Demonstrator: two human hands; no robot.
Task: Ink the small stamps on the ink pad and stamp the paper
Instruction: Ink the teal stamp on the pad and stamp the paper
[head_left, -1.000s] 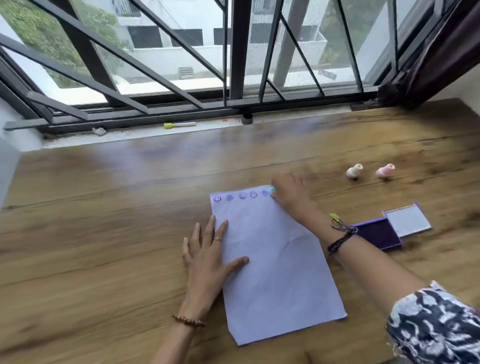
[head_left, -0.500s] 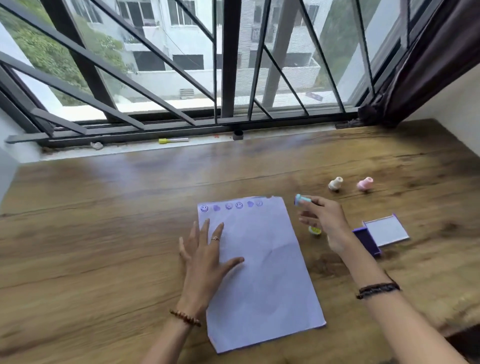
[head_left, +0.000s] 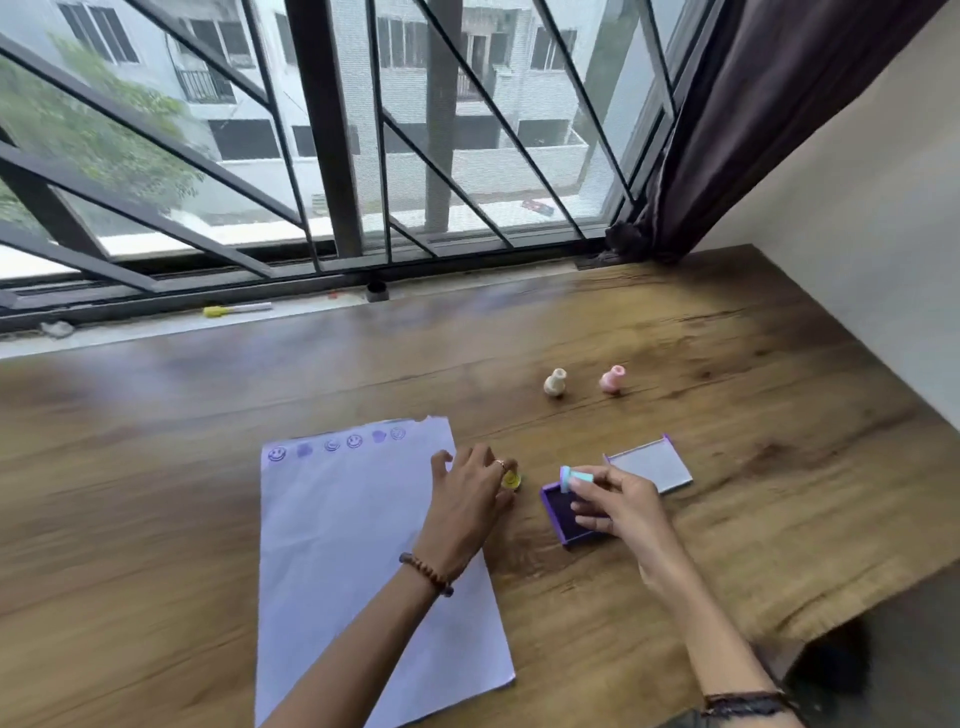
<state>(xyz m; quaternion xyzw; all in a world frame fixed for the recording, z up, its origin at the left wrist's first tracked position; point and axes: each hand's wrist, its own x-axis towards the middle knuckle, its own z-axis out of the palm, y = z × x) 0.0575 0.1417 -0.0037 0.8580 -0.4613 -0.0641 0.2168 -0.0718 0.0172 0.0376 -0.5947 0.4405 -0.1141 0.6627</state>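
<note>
A white paper (head_left: 353, 545) lies on the wooden table (head_left: 727, 467) with a row of several purple prints along its top edge. My right hand (head_left: 618, 504) grips a small teal stamp (head_left: 574, 478), held sideways over the open purple ink pad (head_left: 558, 512). My left hand (head_left: 467, 499) reaches across the paper's right edge, and its fingers are closed around a small yellow stamp (head_left: 511, 479) on the table. A cream stamp (head_left: 555, 383) and a pink stamp (head_left: 612, 379) lie farther back.
The ink pad's lid (head_left: 652, 465) lies open just right of the pad. A yellow-capped marker (head_left: 236, 309) rests on the window sill. A dark curtain (head_left: 727, 130) hangs at the right; the table's edge drops off at the lower right.
My right hand carried the teal stamp from the paper's top edge to the ink pad. My left hand left the paper and moved right onto the yellow stamp.
</note>
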